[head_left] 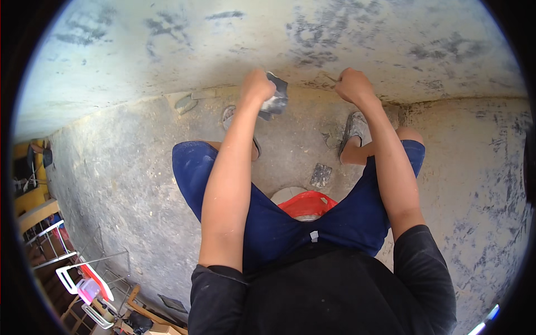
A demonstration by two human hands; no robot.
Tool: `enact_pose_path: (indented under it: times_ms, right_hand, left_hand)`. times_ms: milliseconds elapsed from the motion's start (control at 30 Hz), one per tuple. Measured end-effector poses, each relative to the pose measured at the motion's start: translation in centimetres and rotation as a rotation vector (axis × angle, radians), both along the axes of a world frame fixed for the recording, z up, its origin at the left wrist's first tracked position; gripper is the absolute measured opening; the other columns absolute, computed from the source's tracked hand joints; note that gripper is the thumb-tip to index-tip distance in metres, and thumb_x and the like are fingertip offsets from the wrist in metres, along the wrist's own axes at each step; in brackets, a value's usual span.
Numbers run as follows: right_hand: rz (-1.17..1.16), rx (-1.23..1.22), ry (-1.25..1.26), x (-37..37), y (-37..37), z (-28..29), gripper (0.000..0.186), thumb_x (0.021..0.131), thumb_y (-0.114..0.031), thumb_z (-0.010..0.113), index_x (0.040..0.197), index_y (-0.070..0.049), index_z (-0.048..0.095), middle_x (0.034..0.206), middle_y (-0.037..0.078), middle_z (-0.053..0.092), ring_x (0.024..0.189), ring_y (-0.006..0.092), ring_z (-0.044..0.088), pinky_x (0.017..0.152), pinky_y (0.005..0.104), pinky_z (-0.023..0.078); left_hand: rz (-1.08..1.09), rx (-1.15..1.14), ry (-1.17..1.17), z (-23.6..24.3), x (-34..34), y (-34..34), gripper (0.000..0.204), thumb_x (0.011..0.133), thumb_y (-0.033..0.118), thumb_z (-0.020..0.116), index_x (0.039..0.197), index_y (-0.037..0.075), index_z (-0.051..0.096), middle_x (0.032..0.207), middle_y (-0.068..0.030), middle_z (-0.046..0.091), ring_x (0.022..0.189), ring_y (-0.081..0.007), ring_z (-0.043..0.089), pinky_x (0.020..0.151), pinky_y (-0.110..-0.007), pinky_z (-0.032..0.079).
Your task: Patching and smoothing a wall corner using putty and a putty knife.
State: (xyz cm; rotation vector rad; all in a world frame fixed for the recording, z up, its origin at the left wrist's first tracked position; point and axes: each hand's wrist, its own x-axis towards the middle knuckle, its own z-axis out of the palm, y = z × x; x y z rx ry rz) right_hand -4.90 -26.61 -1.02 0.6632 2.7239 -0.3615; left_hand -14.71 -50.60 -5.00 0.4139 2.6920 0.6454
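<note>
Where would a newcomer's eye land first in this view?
Probably on the red thing between the legs of the blue shorts, vivid against the grey floor. Next, up near the pale wall, the left hand holds a dark sheet with whitish patches, and the right hand something thin, too small to identify. Dark smudges mark the wall beyond both hands.

Black short-sleeved shirt (329, 290), navy-blue shorts (279, 237) with a small whitish tag (314, 236), greyish footwear (355, 127)
</note>
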Motion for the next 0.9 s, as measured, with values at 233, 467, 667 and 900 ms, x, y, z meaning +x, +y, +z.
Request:
enact_pose_path:
  times_ms: [233, 467, 667, 900]
  right_hand:
    - [-0.113, -0.091, 0.167, 5.9, 3.3, 4.8, 0.027, 0.079, -0.013, 0.061, 0.097, 0.002, 0.072, 0.098, 0.027, 0.07, 0.095, 0.0431, 0.068, 0.085, 0.0487, 0.054]
    - [-0.2, -0.183, 0.2, 9.7, 5.7, 5.0, 0.026, 0.082, -0.013, 0.058, 0.097, 0.001, 0.073, 0.095, 0.028, 0.069, 0.094, 0.044, 0.067, 0.085, 0.0476, 0.054]
    - [-0.255, -0.18, 0.21, 10.7, 6.4, 5.5, 0.023, 0.082, -0.012, 0.058, 0.093, 0.001, 0.074, 0.094, 0.028, 0.07, 0.093, 0.0437, 0.068, 0.085, 0.048, 0.054]
    - [-0.212, -0.189, 0.169, 9.5, 5.9, 4.7, 0.023, 0.082, -0.011, 0.058, 0.094, 0.001, 0.073, 0.093, 0.027, 0.07, 0.092, 0.0437, 0.068, 0.083, 0.049, 0.054]
  left_hand:
    - [0.374, 0.514, -0.361, -9.9, 1.5, 5.9, 0.024, 0.079, 0.013, 0.073, 0.093, -0.007, 0.072, 0.09, -0.0208, 0.073, 0.081, -0.0303, 0.071, 0.074, -0.041, 0.054]
    - [0.819, 0.828, -0.553, -12.5, 0.6, 11.0, 0.015, 0.086, 0.008, 0.071, 0.095, -0.004, 0.068, 0.087, -0.0112, 0.069, 0.07, -0.0208, 0.065, 0.053, -0.037, 0.047]
    - [1.208, 1.05, -0.569, -11.4, 0.1, 15.4, 0.023, 0.09, 0.01, 0.069, 0.108, -0.004, 0.065, 0.101, -0.011, 0.07, 0.08, -0.0192, 0.065, 0.058, -0.036, 0.051]
    - [1.158, 1.109, -0.406, -12.9, 0.8, 18.0, 0.023, 0.086, 0.009, 0.068, 0.104, -0.005, 0.068, 0.1, -0.0114, 0.071, 0.082, -0.023, 0.066, 0.068, -0.037, 0.05]
